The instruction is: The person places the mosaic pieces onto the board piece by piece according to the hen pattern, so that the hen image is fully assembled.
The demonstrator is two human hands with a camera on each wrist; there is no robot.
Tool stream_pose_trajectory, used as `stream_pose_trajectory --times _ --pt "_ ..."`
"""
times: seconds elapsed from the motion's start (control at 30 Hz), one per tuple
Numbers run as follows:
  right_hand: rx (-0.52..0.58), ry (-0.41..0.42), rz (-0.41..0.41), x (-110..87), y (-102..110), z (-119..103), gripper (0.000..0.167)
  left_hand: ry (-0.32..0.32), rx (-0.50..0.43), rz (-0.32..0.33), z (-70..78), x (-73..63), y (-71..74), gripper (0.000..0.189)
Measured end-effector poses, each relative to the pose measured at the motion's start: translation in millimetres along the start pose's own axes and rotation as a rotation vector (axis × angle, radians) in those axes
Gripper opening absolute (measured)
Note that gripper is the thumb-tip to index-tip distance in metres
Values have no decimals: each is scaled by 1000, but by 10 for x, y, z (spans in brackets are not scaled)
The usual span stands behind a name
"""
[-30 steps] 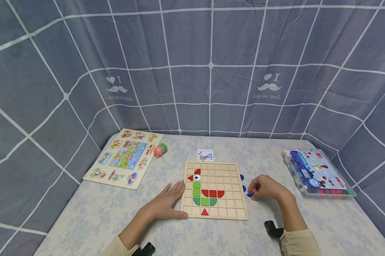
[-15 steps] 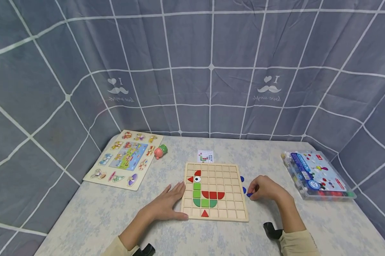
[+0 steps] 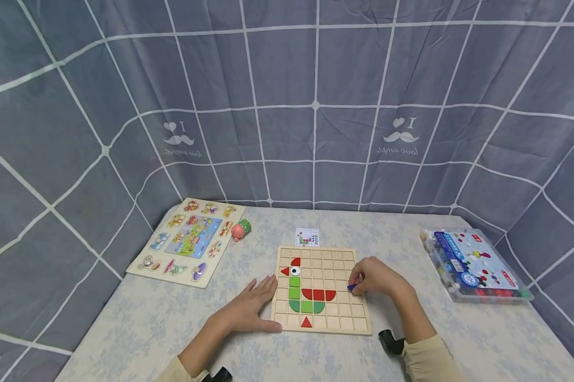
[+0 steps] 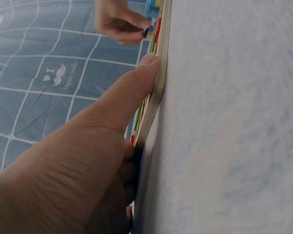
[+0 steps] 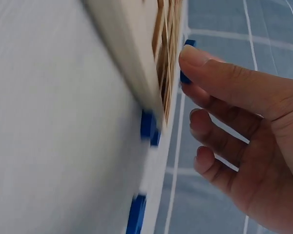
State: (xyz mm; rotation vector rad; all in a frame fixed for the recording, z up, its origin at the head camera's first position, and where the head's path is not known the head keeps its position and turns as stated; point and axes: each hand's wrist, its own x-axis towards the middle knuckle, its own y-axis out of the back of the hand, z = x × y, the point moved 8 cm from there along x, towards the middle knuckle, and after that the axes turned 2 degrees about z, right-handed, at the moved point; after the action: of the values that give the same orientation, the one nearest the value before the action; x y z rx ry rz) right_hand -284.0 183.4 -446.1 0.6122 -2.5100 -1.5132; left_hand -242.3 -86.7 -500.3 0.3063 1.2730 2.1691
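Observation:
A wooden grid board lies on the table, with red, green and white flat pieces forming a bird-like figure in its cells. Against the board's left edge rests my left hand, its fingers straight and its thumb touching the near corner. Over the right columns, my right hand pinches a small blue piece between thumb and forefinger, held above the board. In the right wrist view, more blue pieces sit on the table by the board's edge; in the head view my right hand hides them.
Behind the board lies a small pattern card. A picture puzzle board is at the left, beside a pink and green toy. At the right stands a clear plastic case of colored parts. A grid-patterned curtain hangs behind.
My right hand has picked up a blue piece from the table beside the board and moved it left, over the board's right columns. The left hand stays in place.

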Motion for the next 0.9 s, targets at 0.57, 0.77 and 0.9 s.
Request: stream_pose_trajectory --times 0.57,0.77,0.9 --pt "-248 32 -137 399 -194 -571 19 4 -3 4 -24 -2 -4 111" --pt "-247 18 -147 397 -243 -570 19 -8 3 1 -10 -1 -14 112" --pt "-234 17 -139 405 -250 -553 19 -9 10 4 -8 1 -7 112"
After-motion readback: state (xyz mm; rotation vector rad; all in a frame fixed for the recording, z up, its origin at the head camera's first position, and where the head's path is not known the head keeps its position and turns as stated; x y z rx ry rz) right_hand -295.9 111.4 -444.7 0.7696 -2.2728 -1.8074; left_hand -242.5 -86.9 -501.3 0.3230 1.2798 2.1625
